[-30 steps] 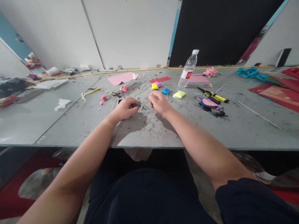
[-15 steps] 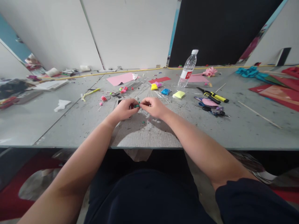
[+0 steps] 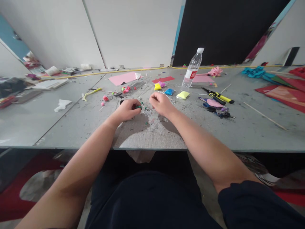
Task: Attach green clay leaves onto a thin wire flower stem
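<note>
White wall panels [image 3: 133, 31] and one broad black panel [image 3: 226, 31] stand behind a grey, scuffed tabletop [image 3: 78, 127] strewn with craft scraps. Dark green, small and rounded, one soft-looking lump [image 3: 138, 107] shows at the left hand [image 3: 128, 109], much of it hidden by the hand. It sits between the thumb and the curled fingers, which are closed on it, low over the tabletop. To its right, and apart from it, the right hand [image 3: 162, 103] has its fingers bent in toward the thumb; whether they pinch anything cannot be told. Between the hands lies a tangle of thin silvery wire loops [image 3: 147, 112] with tiny green bits about it, and one green crumb [image 3: 146, 123] rests nearer the table edge. Beyond the right hand are four small packets: one yellow [image 3: 157, 86], one purple [image 3: 162, 84], one blue [image 3: 169, 92] and one pale yellow [image 3: 183, 95]. One clear plastic bottle with a red-and-white label [image 3: 192, 70] stands upright behind them, and two thin pale sticks [image 3: 264, 115] lie to the right.
</note>
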Motion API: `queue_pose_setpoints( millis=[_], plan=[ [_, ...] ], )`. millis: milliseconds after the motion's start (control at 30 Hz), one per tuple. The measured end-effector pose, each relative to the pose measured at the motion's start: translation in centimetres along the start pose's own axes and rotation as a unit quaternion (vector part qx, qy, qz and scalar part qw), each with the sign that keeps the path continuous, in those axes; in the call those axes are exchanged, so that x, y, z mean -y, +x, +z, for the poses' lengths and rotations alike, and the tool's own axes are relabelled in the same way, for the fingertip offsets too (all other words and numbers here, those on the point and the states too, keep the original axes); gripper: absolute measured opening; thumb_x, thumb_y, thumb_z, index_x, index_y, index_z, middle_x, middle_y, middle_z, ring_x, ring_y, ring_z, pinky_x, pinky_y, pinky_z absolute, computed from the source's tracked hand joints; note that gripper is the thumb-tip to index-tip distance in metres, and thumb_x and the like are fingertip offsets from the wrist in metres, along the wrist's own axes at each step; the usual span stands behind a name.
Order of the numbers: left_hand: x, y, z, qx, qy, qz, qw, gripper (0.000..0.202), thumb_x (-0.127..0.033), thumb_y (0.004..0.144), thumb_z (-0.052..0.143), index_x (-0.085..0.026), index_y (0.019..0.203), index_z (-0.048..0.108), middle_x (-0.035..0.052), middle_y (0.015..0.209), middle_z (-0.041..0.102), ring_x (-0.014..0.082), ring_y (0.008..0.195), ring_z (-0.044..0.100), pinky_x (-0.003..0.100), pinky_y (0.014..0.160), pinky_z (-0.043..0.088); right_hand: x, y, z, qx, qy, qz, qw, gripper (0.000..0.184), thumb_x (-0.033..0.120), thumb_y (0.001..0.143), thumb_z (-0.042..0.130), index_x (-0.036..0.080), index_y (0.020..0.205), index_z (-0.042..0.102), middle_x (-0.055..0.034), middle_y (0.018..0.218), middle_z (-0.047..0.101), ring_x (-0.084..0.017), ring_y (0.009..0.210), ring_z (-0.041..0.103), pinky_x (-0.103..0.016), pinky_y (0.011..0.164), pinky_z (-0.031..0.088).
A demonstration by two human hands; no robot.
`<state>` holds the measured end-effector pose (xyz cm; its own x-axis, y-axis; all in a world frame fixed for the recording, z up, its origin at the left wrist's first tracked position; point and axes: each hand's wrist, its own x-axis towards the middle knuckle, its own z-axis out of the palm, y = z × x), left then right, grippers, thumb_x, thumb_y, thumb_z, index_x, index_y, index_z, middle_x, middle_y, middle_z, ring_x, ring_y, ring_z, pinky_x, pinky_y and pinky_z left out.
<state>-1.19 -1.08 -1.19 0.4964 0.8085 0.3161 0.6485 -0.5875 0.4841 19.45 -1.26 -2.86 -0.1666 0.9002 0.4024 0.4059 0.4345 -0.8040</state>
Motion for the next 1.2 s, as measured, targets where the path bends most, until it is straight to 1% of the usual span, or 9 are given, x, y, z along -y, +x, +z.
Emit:
queue_pose_setpoints(
  millis=[100, 200, 333, 433, 500, 600, 867, 1033, 1200],
  plan=[
    [0.1, 0.0, 0.1, 0.004, 0.017, 0.004, 1.000, 0.008, -0.025, 0.077, 0.060, -0.019, 0.080, 0.064, -0.0008, 0.068, 0.059, 0.0149, 0.064, 0.053, 0.030, 0.063, 0.041, -0.3, 0.2, -0.2, -0.017, 0.032, 0.025, 0.999, 0.025, 0.025, 0.095, 0.047, 0.024, 0.070, 0.046, 0.0020, 0.060, 0.052, -0.016, 0.061, 0.051, -0.031, 0.064, 0.040],
    [0.6, 0.0, 0.3, 0.014, 0.043, 0.018, 0.999, 0.009, -0.027, 0.078, 0.063, -0.019, 0.083, 0.066, 0.0003, 0.070, 0.061, 0.0156, 0.064, 0.054, 0.030, 0.063, 0.041, -0.2, 0.1, 0.1, 0.006, 0.043, 0.028, 0.999, 0.029, 0.025, 0.097, 0.044, 0.025, 0.068, 0.045, 0.0023, 0.056, 0.052, -0.016, 0.058, 0.051, -0.030, 0.062, 0.040],
    [1.6, 0.2, 0.6, 0.047, 0.071, 0.043, 0.995, 0.011, -0.028, 0.078, 0.067, -0.020, 0.085, 0.070, 0.0019, 0.073, 0.065, 0.0162, 0.065, 0.056, 0.030, 0.064, 0.041, 0.3, -0.4, 0.7, 0.061, 0.011, 0.022, 0.998, 0.021, 0.022, 0.092, 0.051, 0.023, 0.071, 0.050, 0.0036, 0.058, 0.055, -0.015, 0.057, 0.050, -0.029, 0.061, 0.039],
    [1.9, 0.2, 0.7, 0.074, 0.082, 0.043, 0.993, 0.016, -0.030, 0.077, 0.071, -0.020, 0.089, 0.073, 0.0034, 0.078, 0.067, 0.0174, 0.069, 0.059, 0.030, 0.065, 0.043, 0.5, -0.5, 0.9, 0.084, 0.000, 0.021, 0.996, 0.015, 0.022, 0.091, 0.055, 0.022, 0.076, 0.054, 0.0040, 0.059, 0.055, -0.015, 0.058, 0.050, -0.029, 0.061, 0.039],
    [1.8, 0.2, 0.7, 0.056, 0.077, 0.045, 0.994, 0.021, -0.034, 0.077, 0.074, -0.019, 0.092, 0.074, 0.0048, 0.082, 0.069, 0.0184, 0.072, 0.061, 0.030, 0.067, 0.045, 0.4, -0.4, 0.9, 0.088, 0.008, 0.027, 0.996, 0.015, 0.022, 0.092, 0.056, 0.022, 0.077, 0.056, 0.0038, 0.059, 0.054, -0.015, 0.059, 0.050, -0.029, 0.060, 0.039],
    [1.2, 0.1, 0.4, -0.001, 0.051, 0.053, 0.997, 0.025, -0.039, 0.080, 0.075, -0.019, 0.095, 0.074, 0.0053, 0.085, 0.070, 0.0183, 0.076, 0.061, 0.031, 0.071, 0.046, 0.1, -0.3, 0.9, 0.089, 0.034, 0.038, 0.995, 0.016, 0.024, 0.095, 0.058, 0.022, 0.079, 0.058, 0.0040, 0.059, 0.053, -0.014, 0.056, 0.048, -0.029, 0.059, 0.037],
    [0.3, 0.0, 0.2, -0.077, 0.011, 0.076, 0.994, 0.013, -0.032, 0.084, 0.070, -0.019, 0.085, 0.074, 0.0031, 0.076, 0.068, 0.0148, 0.068, 0.059, 0.029, 0.066, 0.046, 0.0, -0.4, 1.2, 0.099, 0.088, 0.061, 0.989, 0.016, 0.028, 0.098, 0.061, 0.022, 0.083, 0.060, 0.0040, 0.062, 0.054, -0.013, 0.053, 0.045, -0.029, 0.056, 0.038],
    [0.5, 0.1, 0.4, -0.096, 0.007, 0.094, 0.991, 0.012, -0.032, 0.084, 0.071, -0.020, 0.081, 0.073, 0.0035, 0.075, 0.068, 0.0153, 0.068, 0.060, 0.030, 0.068, 0.047, -0.1, -0.4, 1.2, 0.096, 0.084, 0.052, 0.990, 0.017, 0.029, 0.096, 0.061, 0.022, 0.081, 0.059, 0.0034, 0.061, 0.054, -0.013, 0.053, 0.046, -0.028, 0.055, 0.039],
    [0.4, 0.1, 0.4, -0.089, 0.005, 0.107, 0.990, 0.013, -0.030, 0.084, 0.067, -0.020, 0.077, 0.071, 0.0034, 0.073, 0.066, 0.0157, 0.067, 0.059, 0.030, 0.066, 0.046, 0.0, -0.4, 1.2, 0.083, 0.066, 0.036, 0.994, 0.016, 0.026, 0.093, 0.062, 0.022, 0.078, 0.058, 0.0036, 0.060, 0.054, -0.012, 0.054, 0.046, -0.027, 0.055, 0.038]
  ],
)
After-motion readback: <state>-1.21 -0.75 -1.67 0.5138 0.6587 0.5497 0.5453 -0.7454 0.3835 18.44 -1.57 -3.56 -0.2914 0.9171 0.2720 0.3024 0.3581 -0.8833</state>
